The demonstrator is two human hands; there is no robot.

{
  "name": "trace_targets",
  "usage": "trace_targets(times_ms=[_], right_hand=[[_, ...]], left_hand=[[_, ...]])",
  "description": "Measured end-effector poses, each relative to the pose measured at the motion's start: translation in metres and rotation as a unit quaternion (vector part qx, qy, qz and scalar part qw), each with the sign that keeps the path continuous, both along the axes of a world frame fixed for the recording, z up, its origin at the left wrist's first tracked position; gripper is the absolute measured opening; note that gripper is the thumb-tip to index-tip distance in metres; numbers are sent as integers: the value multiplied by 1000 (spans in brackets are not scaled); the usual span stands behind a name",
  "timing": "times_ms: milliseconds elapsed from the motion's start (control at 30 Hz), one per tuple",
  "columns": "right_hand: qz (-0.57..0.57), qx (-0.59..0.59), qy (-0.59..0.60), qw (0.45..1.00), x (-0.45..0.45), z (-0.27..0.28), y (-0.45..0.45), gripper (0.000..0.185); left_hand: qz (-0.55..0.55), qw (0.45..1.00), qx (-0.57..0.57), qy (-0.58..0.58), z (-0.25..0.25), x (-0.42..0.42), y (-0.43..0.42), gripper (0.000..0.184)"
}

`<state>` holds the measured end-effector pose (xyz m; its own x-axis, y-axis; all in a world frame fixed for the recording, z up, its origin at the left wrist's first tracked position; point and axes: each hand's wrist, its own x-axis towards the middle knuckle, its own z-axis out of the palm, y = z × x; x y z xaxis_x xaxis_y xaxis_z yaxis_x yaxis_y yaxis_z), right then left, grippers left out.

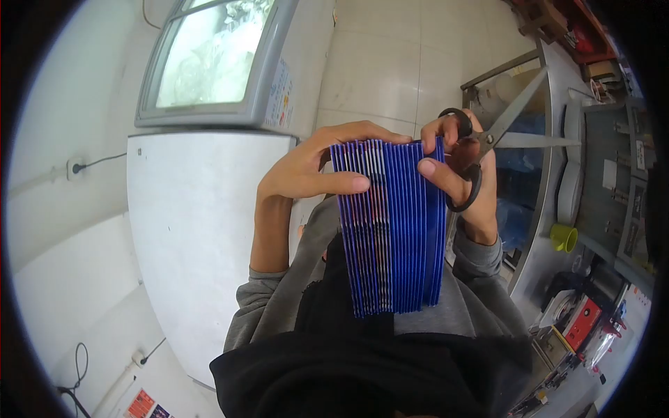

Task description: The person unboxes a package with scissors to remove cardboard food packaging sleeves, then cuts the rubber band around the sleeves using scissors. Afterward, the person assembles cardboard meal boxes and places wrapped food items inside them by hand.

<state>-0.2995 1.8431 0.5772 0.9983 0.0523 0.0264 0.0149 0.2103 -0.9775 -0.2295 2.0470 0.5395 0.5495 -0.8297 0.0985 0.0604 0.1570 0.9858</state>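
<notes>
A thick stack of thin, flat blue pieces [408, 223] is held upright in front of my body, edges toward me. Several pieces on its left side show white and dark printing along the edges. Their exact kind cannot be made out. My left hand [313, 167] grips the stack's left side, thumb lying across the near edges and fingers behind. On the other side, my right hand [460, 167] has a pair of scissors [491, 137] hooked on its fingers, black handles around them and blades spread toward the right. Its thumb and fingers also pinch the stack's rightmost pieces, which stand slightly apart.
A white chest-like cabinet [209, 244] stands at left, with a glass-topped freezer [216, 59] beyond it. Along the right runs a metal counter [533, 261] bearing a yellow-green mug [564, 238] and assorted items. Pale tiles [376, 63] cover the floor ahead.
</notes>
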Motion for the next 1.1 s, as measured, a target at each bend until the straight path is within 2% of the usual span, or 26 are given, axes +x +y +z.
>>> trace_targets(times_ms=[67,167,233,267,367,433,500,600,667,800,900,967,1000,1033,1100], right_hand=[[-9,-36,-2,999,25,0,-4,37],[-38,-11,9,999,53,0,-14,37],[-101,-74,-58,990,67,-2,-20,35],[-104,-74,-54,990,75,1,-22,35],[-225,-74,-54,970,102,5,-30,33],[-82,-33,-36,995,121,-8,-46,31],[-111,-38,-14,993,139,-8,-56,30],[-94,-41,-33,994,173,-11,-70,32],[-108,-100,-44,988,194,-9,-78,34],[-119,-95,-52,987,239,-7,-127,37],[-178,-74,-70,979,271,-6,-171,37],[-274,-71,-99,954,293,-5,-193,36],[-230,-99,-85,964,299,-10,-209,33],[-236,-98,-84,963,308,-11,-221,33],[-193,-126,-73,970,324,-11,-241,31]], left_hand=[[-11,1000,-7,-10,0,29,-4,60],[-34,999,-20,-13,-2,64,-15,60],[-42,998,-44,6,-2,80,-23,50],[-45,998,-44,9,-4,90,-28,50],[-58,996,-63,24,-11,119,-45,50],[-74,995,-43,47,-9,140,-54,50],[-81,995,-38,50,-8,162,-68,50],[-89,993,-29,70,-10,195,-84,51],[-91,992,-25,84,-8,220,-93,51],[-120,990,-27,72,-1,274,-147,51],[-138,987,-41,67,-1,314,-199,52],[-153,985,-54,62,-8,340,-226,53],[-159,985,-51,46,-12,351,-238,53],[-162,985,-47,30,-13,362,-251,53],[-174,983,-40,48,-8,379,-271,54]])
